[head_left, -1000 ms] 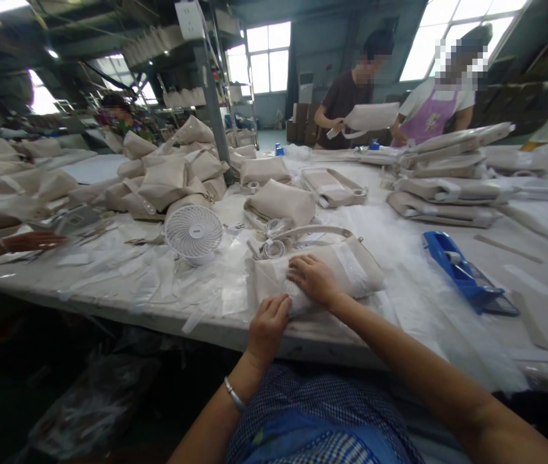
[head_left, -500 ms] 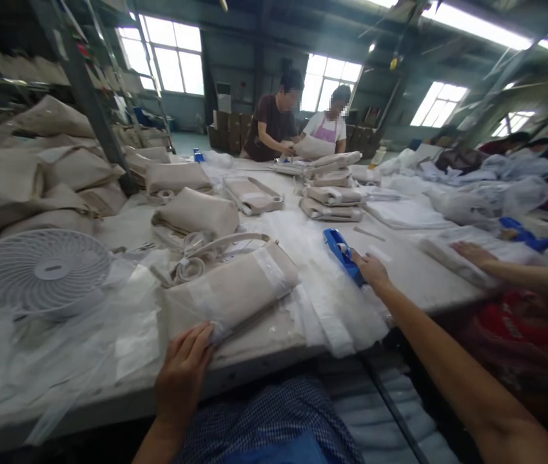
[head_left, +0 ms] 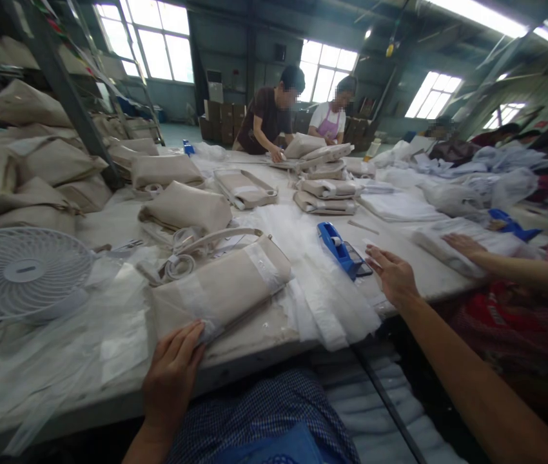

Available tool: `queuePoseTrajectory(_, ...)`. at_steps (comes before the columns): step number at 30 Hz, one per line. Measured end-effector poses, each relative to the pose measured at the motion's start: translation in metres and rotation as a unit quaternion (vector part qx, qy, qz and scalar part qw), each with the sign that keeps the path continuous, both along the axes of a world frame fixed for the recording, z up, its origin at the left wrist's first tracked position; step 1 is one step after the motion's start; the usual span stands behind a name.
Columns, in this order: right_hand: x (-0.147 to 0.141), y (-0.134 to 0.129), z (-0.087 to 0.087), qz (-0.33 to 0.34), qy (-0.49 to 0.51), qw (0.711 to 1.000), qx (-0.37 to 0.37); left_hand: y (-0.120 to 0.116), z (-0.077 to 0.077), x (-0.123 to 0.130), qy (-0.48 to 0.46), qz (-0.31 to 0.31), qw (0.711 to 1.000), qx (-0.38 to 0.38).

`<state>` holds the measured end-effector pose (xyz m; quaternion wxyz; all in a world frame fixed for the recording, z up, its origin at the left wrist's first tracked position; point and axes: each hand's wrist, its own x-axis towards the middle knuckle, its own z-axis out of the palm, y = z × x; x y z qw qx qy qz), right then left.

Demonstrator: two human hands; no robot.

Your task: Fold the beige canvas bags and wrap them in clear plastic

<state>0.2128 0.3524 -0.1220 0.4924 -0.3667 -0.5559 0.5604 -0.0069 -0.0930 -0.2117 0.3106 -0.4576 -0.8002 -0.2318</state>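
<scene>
A folded beige handbag (head_left: 228,283), partly wrapped in clear plastic, lies before me with its coiled strap (head_left: 180,265) behind it. My left hand (head_left: 175,361) is closed on the bag's near left edge, fingers pressed over the plastic there. To the right stands a blue tape dispenser (head_left: 339,251) on the table. My right hand (head_left: 392,274) is just right of it, apart from it, with the fingertips pinched together. A small pale piece, apparently tape, shows at those fingertips.
A white fan (head_left: 25,270) stands at left, near piled beige bags (head_left: 56,161). Wrapped bags are stacked (head_left: 327,188) farther back. White plastic sheets (head_left: 317,303) lie beside my bag. A co-worker's hand (head_left: 465,246) rests on plastic at right; two people work across the table.
My right hand has come away from the tape dispenser, moving right, with a small pale piece at its fingertips. My left hand stays on the handbag. The view has shifted slightly.
</scene>
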Motion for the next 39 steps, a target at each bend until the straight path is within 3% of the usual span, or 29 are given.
queuePoseTrajectory(4, 0.03, -0.015, -0.029, 0.018, -0.097, 0.994, -0.039, 0.001, 0.0, 0.0, -0.007, -0.004, 1.0, 0.001)
queuePoseTrajectory(9, 0.04, -0.005, -0.066, 0.01, -0.236, 0.97, 0.052, 0.001, 0.001, 0.001, -0.017, -0.001, 1.0, 0.001)
queuePoseTrajectory(12, 0.038, 0.01, -0.067, -0.013, -0.27, 0.956, 0.112, 0.0, 0.002, 0.001, -0.015, 0.0, 1.0, -0.002)
queuePoseTrajectory(15, 0.046, 0.02, -0.052, -0.025, -0.302, 0.933, 0.194, 0.0, 0.001, 0.001, -0.015, 0.001, 1.0, -0.005)
queuePoseTrajectory(17, 0.058, 0.022, -0.036, -0.005, -0.347, 0.886, 0.308, 0.0, 0.0, 0.002, -0.016, 0.002, 1.0, -0.004)
queuePoseTrajectory(21, 0.075, 0.012, 0.006, 0.071, -0.438, 0.684, 0.579, 0.0, -0.001, 0.0, -0.017, 0.001, 1.0, 0.001)
queuePoseTrajectory(23, 0.069, -0.002, 0.025, 0.11, -0.432, 0.647, 0.619, 0.0, -0.002, 0.0, -0.022, 0.004, 1.0, 0.004)
queuePoseTrajectory(26, 0.037, -0.037, 0.042, 0.195, -0.402, 0.646, 0.618, 0.0, 0.0, 0.003, -0.038, 0.007, 0.999, 0.009)
queuePoseTrajectory(29, -0.017, -0.085, 0.045, 0.291, -0.344, 0.647, 0.615, 0.001, 0.002, 0.007, -0.068, 0.008, 0.997, 0.019)
queuePoseTrajectory(31, -0.06, -0.121, 0.043, 0.366, -0.284, 0.63, 0.624, 0.002, 0.002, 0.009, -0.084, 0.015, 0.996, 0.026)
queuePoseTrajectory(35, -0.15, -0.184, 0.039, 0.498, -0.196, 0.541, 0.649, 0.004, 0.002, 0.01, -0.104, 0.022, 0.994, 0.029)
queuePoseTrajectory(39, -0.229, -0.226, 0.034, 0.558, -0.22, 0.427, 0.677, 0.004, 0.002, 0.012, -0.103, 0.024, 0.994, 0.038)
